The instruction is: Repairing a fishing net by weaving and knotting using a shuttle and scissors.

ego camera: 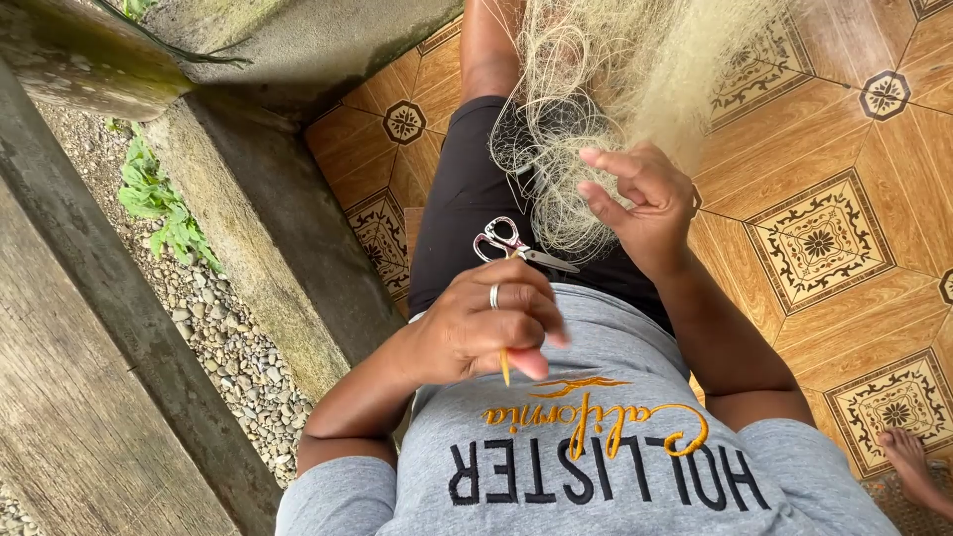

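The person sits with a bundle of fine, pale netting (596, 109) draped over the lap and running up out of the top of the view, across the black shorts (467, 199). The mesh looks very light and entirely limp; in my judgement it will carry no shape of its own, will snag readily on fingers and tools, and single strands will likely part under a sharp pull. It is best taken by pinching a few strands or a small gathered bunch near the working spot, not by the loose mass.

Left hand (486, 328): closed, pinching a thin yellow-orange tool (505, 367), pencil-like or needle-like, whose tip points down toward the grey shirt (596, 437). A ring shows on one finger. The grip is a firm fingertip pinch close to the chest.

Right hand (640, 203): raised over the netting, fingers curled and partly spread. Whether a strand runs between the fingertips cannot be told; the threads are too fine to resolve there.

A small pair of scissors (516, 246) lies on the lap between the two hands, handles toward the left, blades toward the netting, touched by neither hand.

Surroundings: patterned tile floor (824, 228) to the right, a concrete kerb (258, 228) and gravel (223, 337) to the left. A bare foot (913, 467) shows at the lower right edge.
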